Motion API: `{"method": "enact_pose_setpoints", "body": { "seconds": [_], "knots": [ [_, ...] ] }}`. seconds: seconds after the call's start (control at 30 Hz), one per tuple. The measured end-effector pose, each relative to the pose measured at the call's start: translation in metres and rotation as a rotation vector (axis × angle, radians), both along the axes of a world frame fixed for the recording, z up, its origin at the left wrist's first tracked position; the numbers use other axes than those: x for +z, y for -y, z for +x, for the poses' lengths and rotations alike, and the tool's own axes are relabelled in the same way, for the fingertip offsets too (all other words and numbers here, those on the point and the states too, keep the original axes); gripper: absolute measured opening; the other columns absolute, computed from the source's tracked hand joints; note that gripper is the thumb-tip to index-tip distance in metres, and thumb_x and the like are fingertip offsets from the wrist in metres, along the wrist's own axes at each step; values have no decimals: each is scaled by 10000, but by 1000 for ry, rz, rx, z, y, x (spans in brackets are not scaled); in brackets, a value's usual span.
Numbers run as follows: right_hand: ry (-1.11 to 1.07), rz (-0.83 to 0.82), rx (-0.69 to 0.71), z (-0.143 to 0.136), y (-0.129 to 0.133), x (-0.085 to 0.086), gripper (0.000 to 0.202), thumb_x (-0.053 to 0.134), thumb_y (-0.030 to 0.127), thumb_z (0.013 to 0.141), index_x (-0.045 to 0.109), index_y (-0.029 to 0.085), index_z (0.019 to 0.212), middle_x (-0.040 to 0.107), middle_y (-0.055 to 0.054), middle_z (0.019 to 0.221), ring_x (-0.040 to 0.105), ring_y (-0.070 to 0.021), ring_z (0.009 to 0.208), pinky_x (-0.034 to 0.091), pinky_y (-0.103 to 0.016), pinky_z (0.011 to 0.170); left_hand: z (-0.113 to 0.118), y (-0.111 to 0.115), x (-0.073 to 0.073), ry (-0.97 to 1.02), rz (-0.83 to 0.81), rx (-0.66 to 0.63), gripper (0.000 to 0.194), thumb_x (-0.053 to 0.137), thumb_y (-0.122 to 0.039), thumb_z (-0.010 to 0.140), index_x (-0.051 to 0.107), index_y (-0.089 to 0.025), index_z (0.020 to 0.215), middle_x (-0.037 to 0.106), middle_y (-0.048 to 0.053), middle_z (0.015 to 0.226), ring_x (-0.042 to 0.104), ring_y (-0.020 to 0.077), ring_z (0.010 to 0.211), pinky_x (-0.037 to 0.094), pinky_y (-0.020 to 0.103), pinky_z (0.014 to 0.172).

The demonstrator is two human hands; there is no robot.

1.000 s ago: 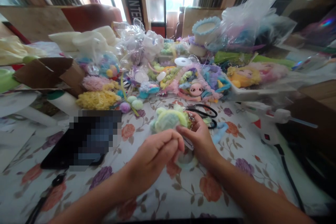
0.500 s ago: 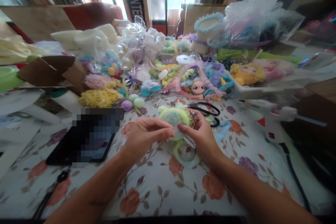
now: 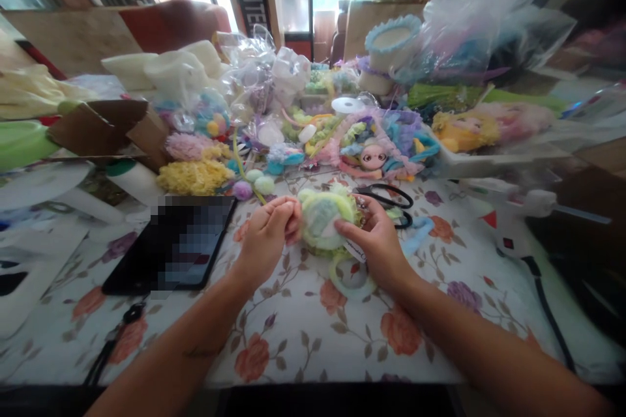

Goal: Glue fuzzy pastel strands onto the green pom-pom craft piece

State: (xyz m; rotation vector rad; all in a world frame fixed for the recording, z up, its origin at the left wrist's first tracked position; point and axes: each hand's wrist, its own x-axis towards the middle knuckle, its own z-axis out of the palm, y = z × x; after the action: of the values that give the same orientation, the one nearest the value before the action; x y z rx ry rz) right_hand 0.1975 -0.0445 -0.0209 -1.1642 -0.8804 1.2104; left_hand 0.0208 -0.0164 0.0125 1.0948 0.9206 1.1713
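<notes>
My right hand [image 3: 375, 234] grips a round, fluffy yellow-green plush piece [image 3: 323, 225], thumb on its near face and fingers behind. A white tag [image 3: 356, 251] with dark lettering sticks out under that thumb. Just below, a pale green ring [image 3: 349, 283] lies over the tablecloth; whether it is joined to the plush piece I cannot tell. At the plush piece's left edge is my left hand [image 3: 271, 231], its fingers curled tightly together; what they hold, if anything, is hidden. Behind my right hand lie black-handled scissors [image 3: 386, 195], partly covered.
A tablet [image 3: 171, 247] lies left, its cable running forward. On the right are a white glue gun [image 3: 513, 228] with a black cord and a white tray [image 3: 489, 166] holding dolls. Pompoms [image 3: 252, 186], a doll's head [image 3: 373, 156], trims and plastic bags crowd the back.
My left hand has drawn back left from the front of the plush piece, and its fingers have curled in. The right hand keeps its hold. The whole view has shifted slightly.
</notes>
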Motion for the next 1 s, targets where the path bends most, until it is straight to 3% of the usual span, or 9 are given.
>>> {"method": "enact_pose_setpoints", "body": {
  "seconds": [0.17,0.4,0.53,0.6,0.67,0.73,0.8,0.9,1.0],
  "knots": [
    [-5,27,-18,0,-9,0,602,924,391,671,613,269,1172,791,-56,1100,756,-303,1050,607,-451,942,-3,-2,-2,-43,30,25,371,671,-296,856,471,-201,557,380,-57,520,316,62,458,228,207,432],
    [39,79,-85,5,-18,-2,572,908,380,681,612,266,1157,788,-48,1075,754,-289,1031,605,-429,941,-11,-3,-13,-97,94,1,133,904,-317,777,855,-195,800,767,45,689,587,110,561,466,225,522],
    [53,92,-77,5,-19,-3,538,897,361,674,613,272,1123,791,-28,1020,757,-275,971,612,-421,903,-17,0,-12,-45,97,-262,68,910,-258,784,882,-238,842,848,71,878,713,153,681,570,249,629],
    [57,103,-73,4,-19,-3,520,894,361,672,615,273,1102,786,-23,1003,755,-271,951,610,-415,890,-20,1,-8,-10,99,-458,231,869,-272,839,878,-263,1069,859,88,1063,773,196,816,611,284,718],
    [51,103,-64,4,-18,-3,524,893,366,675,615,274,1110,785,-29,1026,754,-274,968,608,-415,897,-21,2,-4,-2,75,-509,340,830,-311,884,826,-269,1221,858,71,950,769,195,757,597,281,682],
    [45,92,-50,3,-17,-4,547,896,374,676,610,276,1132,783,-35,1052,755,-281,992,610,-423,907,-20,1,-3,-44,61,-373,187,747,-366,950,823,-228,1051,760,17,638,663,153,546,512,248,563],
    [48,76,-39,3,-16,-3,570,902,385,673,606,276,1149,781,-37,1053,757,-287,1000,613,-432,905,-18,-2,-3,-114,114,-128,326,638,-381,1008,708,-213,738,601,-16,473,547,129,467,452,247,535],
    [64,56,-31,2,-12,-2,602,910,401,667,603,277,1170,779,-35,1039,762,-291,989,622,-435,880,-16,-6,-6,-276,282,207,451,590,-380,1015,496,-225,602,662,17,652,602,146,655,503,278,694],
    [74,44,-3,0,-7,2,597,911,400,675,603,280,1172,788,-37,1039,771,-292,982,629,-436,873,-14,-7,-10,-430,331,278,363,644,-530,970,601,-225,777,724,57,973,654,192,881,529,320,811]
  ]
}}
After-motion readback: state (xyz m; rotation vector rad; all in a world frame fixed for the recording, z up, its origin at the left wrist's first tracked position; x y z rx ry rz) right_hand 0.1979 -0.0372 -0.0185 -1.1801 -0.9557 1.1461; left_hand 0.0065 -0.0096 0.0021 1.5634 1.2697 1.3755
